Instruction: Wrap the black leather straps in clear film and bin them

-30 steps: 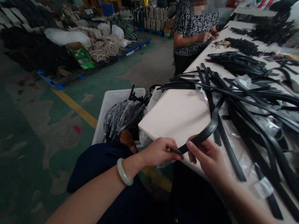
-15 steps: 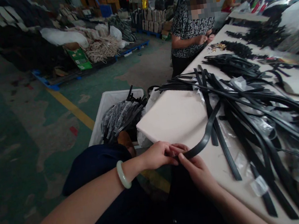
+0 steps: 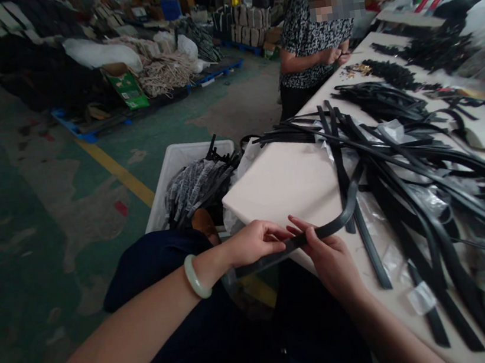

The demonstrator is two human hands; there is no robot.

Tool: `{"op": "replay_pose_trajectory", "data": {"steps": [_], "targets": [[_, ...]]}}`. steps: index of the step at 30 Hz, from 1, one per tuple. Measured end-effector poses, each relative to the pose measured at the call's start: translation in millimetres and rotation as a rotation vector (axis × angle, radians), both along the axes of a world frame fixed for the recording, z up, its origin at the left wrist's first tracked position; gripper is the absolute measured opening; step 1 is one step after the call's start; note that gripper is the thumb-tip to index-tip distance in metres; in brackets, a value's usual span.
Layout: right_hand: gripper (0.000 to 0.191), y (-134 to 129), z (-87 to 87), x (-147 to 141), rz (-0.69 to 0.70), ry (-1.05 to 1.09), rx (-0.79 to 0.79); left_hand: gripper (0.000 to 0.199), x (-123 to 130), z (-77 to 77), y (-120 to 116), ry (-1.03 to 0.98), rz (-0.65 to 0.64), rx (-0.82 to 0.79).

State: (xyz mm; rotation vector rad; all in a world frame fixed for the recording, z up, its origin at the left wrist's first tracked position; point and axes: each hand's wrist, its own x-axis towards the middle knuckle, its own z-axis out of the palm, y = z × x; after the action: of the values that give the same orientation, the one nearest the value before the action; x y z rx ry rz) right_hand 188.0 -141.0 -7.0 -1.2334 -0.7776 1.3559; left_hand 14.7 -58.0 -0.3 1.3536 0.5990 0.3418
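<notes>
Long black rubber strip (image 3: 329,228); flat, narrow, bowed in a shallow arc

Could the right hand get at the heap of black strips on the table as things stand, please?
Probably yes: the right hand holds one black strip, but nothing stands between it and the heap, which lies close beside it.

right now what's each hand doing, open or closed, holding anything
Left hand: fingers curved along a curved black rubber strip, cannot tell if gripping.
Right hand: closed, pinching the strip between thumb and fingers.
</notes>
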Motion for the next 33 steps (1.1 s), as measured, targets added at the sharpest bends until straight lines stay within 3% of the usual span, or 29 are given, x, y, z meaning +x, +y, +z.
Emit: {"op": "replay_pose_trajectory", "data": {"steps": [4, 8, 11, 15, 17, 19, 21, 24, 26, 30, 31, 33], "targets": [[0.037, 3, 4.3, 0, 0.062, -0.04, -0.021, 0.028, 4, -4.5, 1, 0.037, 0.196, -0.091], [0.033, -2, 11.3, -14, 0.102, -0.22, 0.123, 0.035, 10, -3.1, -2, -0.055, 0.28, -0.148], [0.035, 3, 14.6, -13, 0.13, -0.091, 0.141, 0.041, 8, 2.3, -2, -0.038, 0.27, -0.151], [0.034, 9, 13.1, -1, -0.159, 0.079, 0.175, 0.045, 3, 9.2, 1, 0.118, 0.233, -0.037], [0.033, 6, 10.4, -3, -0.113, -0.065, 0.204, 0.044, 3, 9.2, 0, 0.11, 0.233, -0.021], [0.033, 0, 8.4, -8, 0.074, -0.201, 0.199, 0.042, 4, 6.5, -2, 0.062, 0.224, -0.035], [0.036, -2, 8.3, -8, 0.15, -0.168, 0.172, 0.04, 3, 2.8, -3, 0.036, 0.214, -0.046], [0.037, 1, 9.6, -3, -0.089, 0.031, 0.175, 0.04, 2, -0.4, -3, 0.075, 0.218, -0.032], [0.035, 2, 9.2, -2, -0.183, 0.015, 0.188, 0.04, 2, -0.3, -4, 0.083, 0.21, -0.031], [0.038, -6, 10.0, -2, 0.089, -0.064, 0.098, 0.037, 3, -0.5, -5, 0.044, 0.177, -0.041], [0.038, -6, 11.9, 1, 0.09, -0.014, 0.105, 0.036, 3, -1.2, -5, 0.05, 0.177, -0.037], [0.037, -5, 16.2, 8, -0.07, 0.08, 0.183, 0.037, 3, -3.1, -4, 0.077, 0.19, -0.026]]}}
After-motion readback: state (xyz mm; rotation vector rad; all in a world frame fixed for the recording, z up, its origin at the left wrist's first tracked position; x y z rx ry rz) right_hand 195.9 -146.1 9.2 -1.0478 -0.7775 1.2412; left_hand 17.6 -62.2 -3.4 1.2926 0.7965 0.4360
